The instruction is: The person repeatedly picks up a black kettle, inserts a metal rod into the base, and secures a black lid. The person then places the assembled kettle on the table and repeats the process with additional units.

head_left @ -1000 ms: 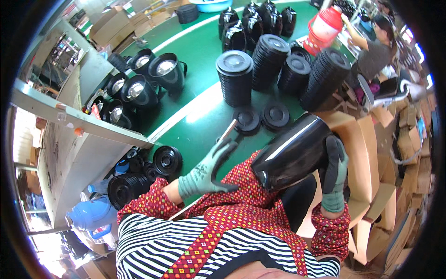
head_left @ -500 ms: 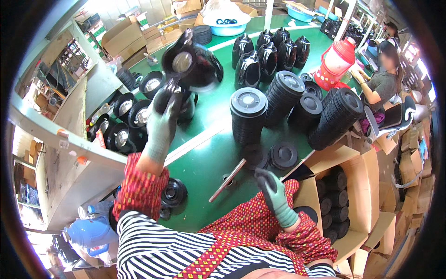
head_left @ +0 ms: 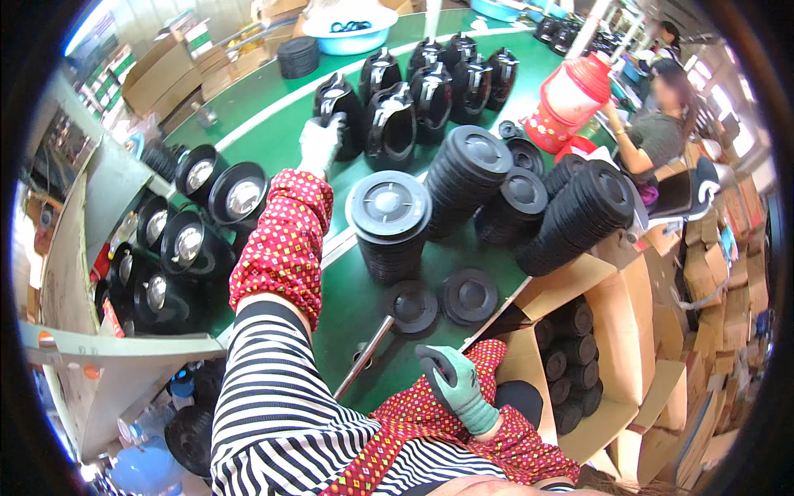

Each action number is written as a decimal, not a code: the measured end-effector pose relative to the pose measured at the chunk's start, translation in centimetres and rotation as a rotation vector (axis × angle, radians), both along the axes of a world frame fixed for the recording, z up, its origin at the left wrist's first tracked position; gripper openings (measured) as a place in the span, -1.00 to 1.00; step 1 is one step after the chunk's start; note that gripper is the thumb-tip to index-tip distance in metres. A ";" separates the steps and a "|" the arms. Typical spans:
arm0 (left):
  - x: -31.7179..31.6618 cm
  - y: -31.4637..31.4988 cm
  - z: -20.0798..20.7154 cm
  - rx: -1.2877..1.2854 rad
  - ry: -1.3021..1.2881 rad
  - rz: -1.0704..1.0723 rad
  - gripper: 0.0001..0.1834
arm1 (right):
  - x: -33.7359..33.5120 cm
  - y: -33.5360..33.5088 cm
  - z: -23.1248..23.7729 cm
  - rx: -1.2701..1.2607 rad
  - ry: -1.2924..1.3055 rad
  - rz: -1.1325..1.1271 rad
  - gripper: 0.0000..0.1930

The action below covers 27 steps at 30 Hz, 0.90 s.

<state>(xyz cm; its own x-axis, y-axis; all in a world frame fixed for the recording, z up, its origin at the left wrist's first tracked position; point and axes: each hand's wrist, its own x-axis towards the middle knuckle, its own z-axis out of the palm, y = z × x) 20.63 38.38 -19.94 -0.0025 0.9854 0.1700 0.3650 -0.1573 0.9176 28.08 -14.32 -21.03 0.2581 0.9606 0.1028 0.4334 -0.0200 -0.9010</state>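
Observation:
My left hand (head_left: 321, 145), in a pale glove, reaches forward and grips a glossy black jug body (head_left: 337, 107) by its near side. That jug stands upright at the left end of a group of similar black jugs (head_left: 390, 128); some of my fingertips are hidden against it. My right hand (head_left: 456, 387), in a green glove with dark fingers, hovers near my lap by the table's front edge. Its fingers are loosely bent with nothing visible in them. Nearest to it are a metal rod (head_left: 364, 357) and two flat black round lids (head_left: 469, 296).
Tall stacks of black lids (head_left: 389, 202) rise mid-table. Black bowl-shaped parts with shiny centres (head_left: 184, 244) lie at left. An open carton (head_left: 608, 388) of black parts stands at right. A red-and-white jug (head_left: 566, 99) is farther back, near a seated co-worker (head_left: 657, 124).
My left hand has carried the black jug from a tilted position in the air to upright beside the others. My right hand has shifted slightly down and left; the whole view has turned.

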 end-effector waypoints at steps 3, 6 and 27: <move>-0.8 -6.1 3.3 0.126 0.375 -0.070 0.15 | -0.2 -0.1 0.3 -0.043 0.002 -0.061 -0.72; -7.8 -13.4 6.1 0.440 0.589 -0.091 0.06 | -0.5 -0.3 -0.3 -0.034 0.052 -0.084 -0.74; -20.0 -37.4 16.0 0.668 0.541 -0.570 -0.67 | -4.9 5.4 14.4 0.195 0.351 -0.058 0.03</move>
<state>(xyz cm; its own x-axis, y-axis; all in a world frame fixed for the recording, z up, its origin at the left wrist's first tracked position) 0.62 0.95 -3.94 0.6751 0.5208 0.5226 0.4149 -0.8537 0.3147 23.22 -8.89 -6.61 0.3635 0.9145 0.1777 0.1021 0.1505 -0.9833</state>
